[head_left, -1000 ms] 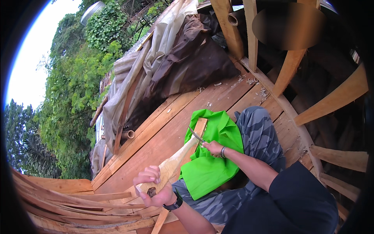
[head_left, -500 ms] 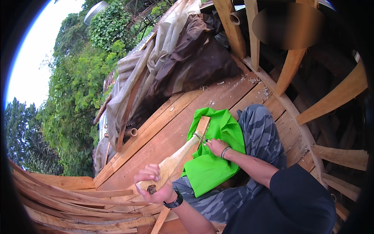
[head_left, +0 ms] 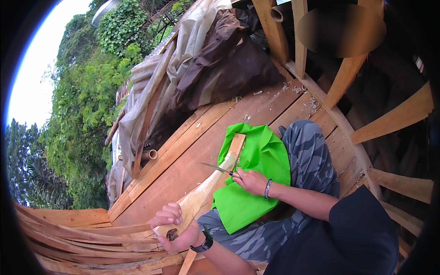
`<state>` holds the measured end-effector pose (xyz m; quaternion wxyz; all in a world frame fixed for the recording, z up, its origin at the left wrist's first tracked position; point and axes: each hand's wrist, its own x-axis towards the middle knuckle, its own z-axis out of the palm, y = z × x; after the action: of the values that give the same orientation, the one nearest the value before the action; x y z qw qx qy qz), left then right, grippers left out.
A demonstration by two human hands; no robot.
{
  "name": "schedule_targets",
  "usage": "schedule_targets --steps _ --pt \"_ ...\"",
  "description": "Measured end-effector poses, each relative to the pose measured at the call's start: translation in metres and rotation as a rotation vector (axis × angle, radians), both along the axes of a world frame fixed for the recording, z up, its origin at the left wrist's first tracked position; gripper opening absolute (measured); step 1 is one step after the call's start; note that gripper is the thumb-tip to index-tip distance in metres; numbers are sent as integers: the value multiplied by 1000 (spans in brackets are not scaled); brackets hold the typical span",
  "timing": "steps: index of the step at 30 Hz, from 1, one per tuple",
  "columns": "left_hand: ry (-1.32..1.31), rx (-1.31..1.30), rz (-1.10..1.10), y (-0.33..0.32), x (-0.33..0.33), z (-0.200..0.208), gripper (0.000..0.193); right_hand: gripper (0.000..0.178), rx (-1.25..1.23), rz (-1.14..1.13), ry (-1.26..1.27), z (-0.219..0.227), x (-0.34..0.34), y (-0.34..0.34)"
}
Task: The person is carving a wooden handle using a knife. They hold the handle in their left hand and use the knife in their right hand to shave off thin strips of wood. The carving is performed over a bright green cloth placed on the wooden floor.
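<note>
A pale carved piece of wood [head_left: 198, 194] slants across my lap, wide near me and narrowing to a neck, with a squared block at its far end. My left hand [head_left: 179, 233] is wrapped round the wide end, beside a dark hollow or knot. In my right hand [head_left: 253, 182] is a knife [head_left: 215, 167] with a thin blade. The blade lies across the wood's narrow part, pointing left; whether its edge touches the wood I cannot tell. A bright green cloth [head_left: 245, 207] covers part of my lap, under the far part of the wood.
I sit on a plank floor [head_left: 183, 158] scattered with wood shavings [head_left: 313, 101]. Curved wooden ribs [head_left: 389, 117] rise at the right. Long thin wood strips [head_left: 101, 247] lie at the lower left. Brown and grey tarpaulin [head_left: 229, 78] is heaped at the far side, near a pipe [head_left: 150, 155].
My right hand has drawn the knife a little nearer along the wood, and the blade now points more to the left. My left hand keeps its grip. The view has shifted slightly.
</note>
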<state>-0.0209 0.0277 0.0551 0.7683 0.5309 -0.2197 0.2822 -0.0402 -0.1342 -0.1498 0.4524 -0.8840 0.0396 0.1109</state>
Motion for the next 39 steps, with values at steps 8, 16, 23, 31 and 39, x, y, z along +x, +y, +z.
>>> schedule_targets --steps 8,16,23,31,39 --pt "8 -13 32 12 0 -3 37 42 87 86 -63 22 -11 16" --pt "7 -2 14 4 -2 0 37 41 -25 38 -66 11 -2 4" --pt "-14 18 -23 -3 0 3 39 46 -69 -70 146 -33 8 -5" --pt "35 -8 9 -3 3 4 40 41 7 -118 256 -38 3 -10" --pt "39 -34 17 -2 1 3 39 30 -228 -112 88 -46 8 -3"
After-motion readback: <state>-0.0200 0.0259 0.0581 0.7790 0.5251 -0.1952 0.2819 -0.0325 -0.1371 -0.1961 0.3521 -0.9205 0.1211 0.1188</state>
